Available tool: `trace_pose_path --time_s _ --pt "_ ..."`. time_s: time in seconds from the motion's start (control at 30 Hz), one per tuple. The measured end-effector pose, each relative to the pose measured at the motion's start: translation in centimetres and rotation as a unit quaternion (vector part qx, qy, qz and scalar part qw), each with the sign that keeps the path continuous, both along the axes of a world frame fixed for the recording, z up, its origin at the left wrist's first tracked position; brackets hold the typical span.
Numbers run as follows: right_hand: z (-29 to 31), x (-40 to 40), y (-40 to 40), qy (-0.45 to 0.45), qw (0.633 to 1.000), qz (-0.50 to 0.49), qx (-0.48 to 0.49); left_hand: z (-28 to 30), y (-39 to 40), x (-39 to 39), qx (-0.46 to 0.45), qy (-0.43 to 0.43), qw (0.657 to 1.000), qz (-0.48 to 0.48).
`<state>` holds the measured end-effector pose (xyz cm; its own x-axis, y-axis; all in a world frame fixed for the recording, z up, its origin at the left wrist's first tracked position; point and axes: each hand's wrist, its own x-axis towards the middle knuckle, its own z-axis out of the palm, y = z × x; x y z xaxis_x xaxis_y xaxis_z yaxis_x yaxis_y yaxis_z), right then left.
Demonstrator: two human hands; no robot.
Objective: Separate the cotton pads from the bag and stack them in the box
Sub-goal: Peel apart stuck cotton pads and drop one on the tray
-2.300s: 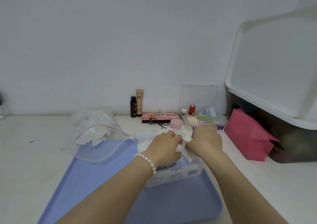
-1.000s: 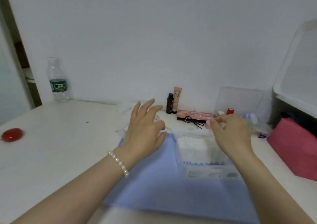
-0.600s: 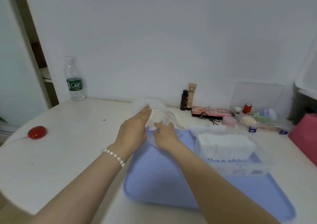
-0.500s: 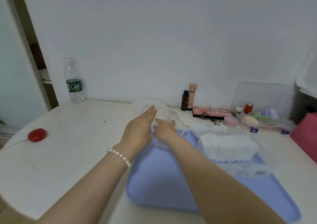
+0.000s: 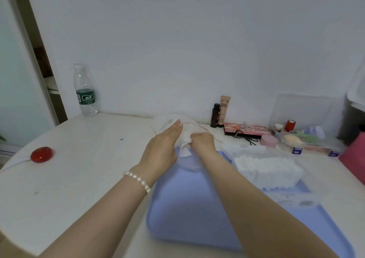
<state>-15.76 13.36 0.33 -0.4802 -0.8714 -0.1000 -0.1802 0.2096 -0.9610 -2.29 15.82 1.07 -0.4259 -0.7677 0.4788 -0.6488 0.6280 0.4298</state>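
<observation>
Two hands work at one bag [image 5: 169,124] behind the tray [image 5: 197,208]: my left hand [image 5: 163,147] lies flat against it, my right hand [image 5: 202,142] pinches one cotton pad [image 5: 183,151]; one box [image 5: 270,171] holds a stack.

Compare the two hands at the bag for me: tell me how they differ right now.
1. The left hand lies flat with straight fingers against the clear plastic zip bag; the right hand has its fingers curled.
2. The right hand pinches a white cotton pad at the bag's mouth; the left hand grips nothing.
3. The left wrist wears a pearl bracelet; the right wrist is bare.
Both work at the bag, over the far edge of the blue plastic tray.
</observation>
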Motion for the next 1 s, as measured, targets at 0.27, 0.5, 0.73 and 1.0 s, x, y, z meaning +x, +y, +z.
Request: trace_pose_path --time_s 0.27,0.5,0.73,1.0 --pt "-1.4 0.7 1.6 0.123 0.988 0.053 0.075 -0.5 1.0 -0.1 0.027 -0.005 1.0 -0.004" --pt "-2.1 1.9 2.9 0.221 0.973 0.057 0.043 -1.0 1.3 0.2 0.034 -0.026 0.999 0.011" --pt "-0.4 -0.5 9.4 0.26 0.956 0.102 -0.088 -0.6 1.9 1.0 0.019 0.019 0.999 0.028" --pt "4.2 -6.3 16.0 0.026 0.982 0.052 -0.18 2.4 6.1 -2.1 -0.012 0.378 0.925 -0.032"
